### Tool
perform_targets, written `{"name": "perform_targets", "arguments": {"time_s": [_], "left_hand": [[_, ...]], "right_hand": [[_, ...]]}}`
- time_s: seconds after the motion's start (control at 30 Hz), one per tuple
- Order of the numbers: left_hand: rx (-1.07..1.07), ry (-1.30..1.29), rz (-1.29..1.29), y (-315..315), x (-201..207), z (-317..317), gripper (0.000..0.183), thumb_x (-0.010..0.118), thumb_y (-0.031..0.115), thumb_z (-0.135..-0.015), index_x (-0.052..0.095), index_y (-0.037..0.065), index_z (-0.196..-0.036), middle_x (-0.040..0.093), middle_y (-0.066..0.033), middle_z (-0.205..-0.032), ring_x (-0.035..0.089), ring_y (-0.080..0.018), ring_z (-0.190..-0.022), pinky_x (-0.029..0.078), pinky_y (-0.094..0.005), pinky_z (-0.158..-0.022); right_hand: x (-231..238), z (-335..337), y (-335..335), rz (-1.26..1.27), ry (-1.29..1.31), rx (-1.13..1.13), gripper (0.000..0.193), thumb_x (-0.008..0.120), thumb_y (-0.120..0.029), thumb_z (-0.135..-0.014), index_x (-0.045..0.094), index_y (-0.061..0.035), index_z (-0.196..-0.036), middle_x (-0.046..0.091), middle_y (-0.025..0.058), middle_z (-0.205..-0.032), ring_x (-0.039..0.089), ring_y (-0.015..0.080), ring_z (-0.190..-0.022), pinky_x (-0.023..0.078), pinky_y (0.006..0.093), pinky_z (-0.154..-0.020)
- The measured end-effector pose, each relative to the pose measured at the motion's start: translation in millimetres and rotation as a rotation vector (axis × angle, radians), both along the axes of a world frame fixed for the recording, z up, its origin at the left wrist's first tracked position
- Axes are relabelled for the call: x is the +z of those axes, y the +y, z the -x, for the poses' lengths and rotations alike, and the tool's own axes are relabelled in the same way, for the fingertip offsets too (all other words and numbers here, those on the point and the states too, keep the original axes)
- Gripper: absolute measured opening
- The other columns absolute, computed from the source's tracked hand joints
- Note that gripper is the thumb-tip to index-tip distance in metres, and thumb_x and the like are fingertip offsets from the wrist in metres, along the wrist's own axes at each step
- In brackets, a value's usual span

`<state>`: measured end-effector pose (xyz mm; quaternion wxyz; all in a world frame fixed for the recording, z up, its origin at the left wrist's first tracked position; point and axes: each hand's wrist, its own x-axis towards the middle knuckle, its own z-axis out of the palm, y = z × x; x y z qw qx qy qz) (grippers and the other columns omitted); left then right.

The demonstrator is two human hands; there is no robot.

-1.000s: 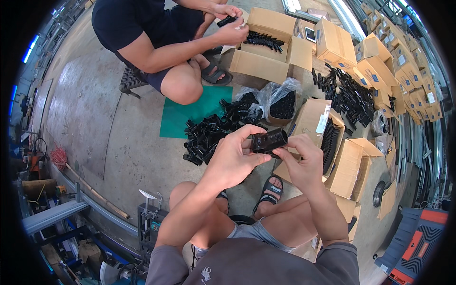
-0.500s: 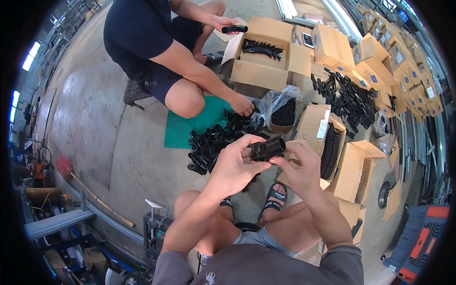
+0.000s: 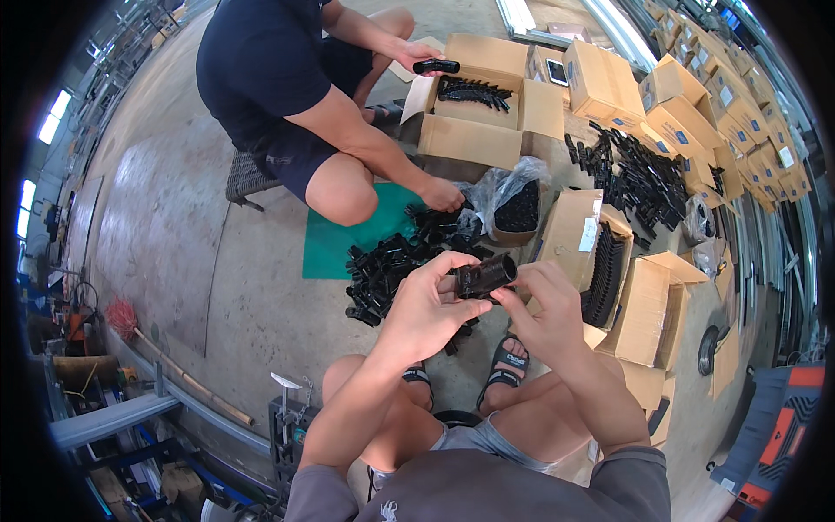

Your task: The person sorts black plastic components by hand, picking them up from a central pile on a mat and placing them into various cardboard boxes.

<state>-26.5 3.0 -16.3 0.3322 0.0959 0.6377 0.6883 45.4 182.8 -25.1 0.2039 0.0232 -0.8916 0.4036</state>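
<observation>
- Green mat (image 3: 335, 248) is lying on the concrete floor at the left, with a pile of black parts (image 3: 387, 270) spilling over its near edge.
- Left hand (image 3: 426, 309) is curling its fingers closed around the black tube (image 3: 484, 277), which is sitting raised above the knees, just in front of the pile.
- Right hand (image 3: 544, 313) is pinching the tube's right end with thumb and fingertips.
- Co-worker's hand (image 3: 442, 195) is reaching into the pile beyond.
- Open cardboard box (image 3: 600, 261) of black parts is standing just to the right.
</observation>
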Motion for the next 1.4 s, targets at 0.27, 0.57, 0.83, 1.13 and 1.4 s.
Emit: {"name": "perform_targets", "arguments": {"time_s": [0.27, 0.57, 0.83, 1.13, 1.4], "left_hand": [[0.015, 0.001, -0.002, 1, -2, 6, 0.044, 0.072, -0.011, -0.083, 0.056, 0.0, -0.123, 0.07, -0.0103, -0.105, 0.069, -0.0134, -0.092, 0.056, -0.0249, -0.076], [0.059, 0.018, 0.013, 1, -13, 6, 0.048, 0.068, -0.012, -0.082, 0.053, 0.0, -0.126, 0.068, -0.011, -0.106, 0.066, -0.0129, -0.091, 0.053, -0.0229, -0.078], [0.017, 0.062, 0.037, 3, -16, -4, 0.046, 0.069, -0.011, -0.081, 0.053, 0.0, -0.123, 0.068, -0.0102, -0.106, 0.065, -0.0124, -0.093, 0.051, -0.0227, -0.082], [0.022, -0.021, -0.026, 4, -9, 5, 0.046, 0.077, -0.01, -0.077, 0.058, -0.001, -0.118, 0.071, -0.0108, -0.1, 0.069, -0.0138, -0.087, 0.056, -0.0234, -0.078], [0.032, -0.024, -0.051, 4, -12, -1, 0.043, 0.079, -0.008, -0.076, 0.06, -0.004, -0.115, 0.072, -0.0126, -0.1, 0.071, -0.0152, -0.087, 0.058, -0.0262, -0.08]], "right_hand": [[-5, 4, -3, -0.025, 0.057, -0.061, 0.022, 0.078, -0.02, -0.083, 0.069, -0.0024, -0.092, 0.068, 0.0106, -0.09, 0.065, 0.0324, -0.089, 0.051, 0.0413, -0.078], [-33, 6, 4, -0.056, 0.257, 0.041, 0.019, 0.075, -0.018, -0.082, 0.07, -0.006, -0.096, 0.066, 0.0072, -0.093, 0.062, 0.0285, -0.092, 0.047, 0.0422, -0.083], [-39, -3, 5, -0.152, 0.2, 0.003, 0.023, 0.072, -0.028, -0.087, 0.063, -0.0074, -0.086, 0.057, 0.007, -0.088, 0.055, 0.0272, -0.091, 0.044, 0.0397, -0.082], [-29, 1, 9, -0.019, 0.217, 0.073, 0.021, 0.07, -0.024, -0.09, 0.068, -0.0068, -0.101, 0.066, 0.009, -0.097, 0.063, 0.0306, -0.091, 0.049, 0.0414, -0.081], [-23, -3, 12, -0.064, 0.085, 0.043, 0.024, 0.072, -0.027, -0.09, 0.07, -0.0058, -0.1, 0.069, 0.0106, -0.099, 0.065, 0.0314, -0.095, 0.051, 0.0407, -0.084]]}}
